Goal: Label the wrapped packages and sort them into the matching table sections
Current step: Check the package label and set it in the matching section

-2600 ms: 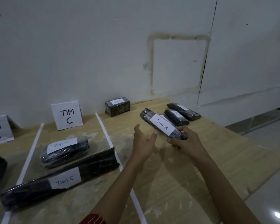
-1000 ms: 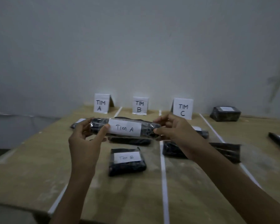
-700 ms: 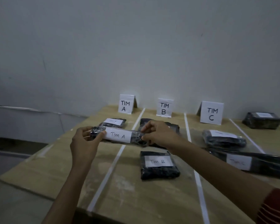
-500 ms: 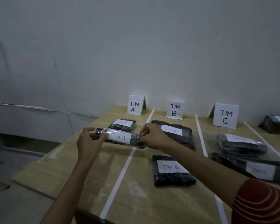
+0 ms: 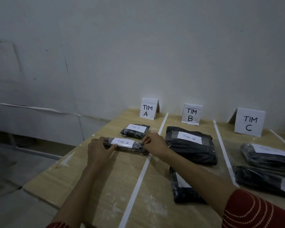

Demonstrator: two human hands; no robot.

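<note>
Package (image 5: 125,145) — long, glossy, black-wrapped

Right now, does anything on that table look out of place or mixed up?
Nothing stands out. The long Tim A package, held at both ends by the left hand and right hand, lies in the TIM A section beside the small Tim A package. The Tim B package sits in its own section.

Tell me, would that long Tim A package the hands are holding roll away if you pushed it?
Possibly a little. The long Tim A package looks rounded like a tube, so it might roll sideways. Its shiny plastic wrap probably feels slippery. Both hands hold its ends and it stays straight, so it seems fairly stiff.
</note>
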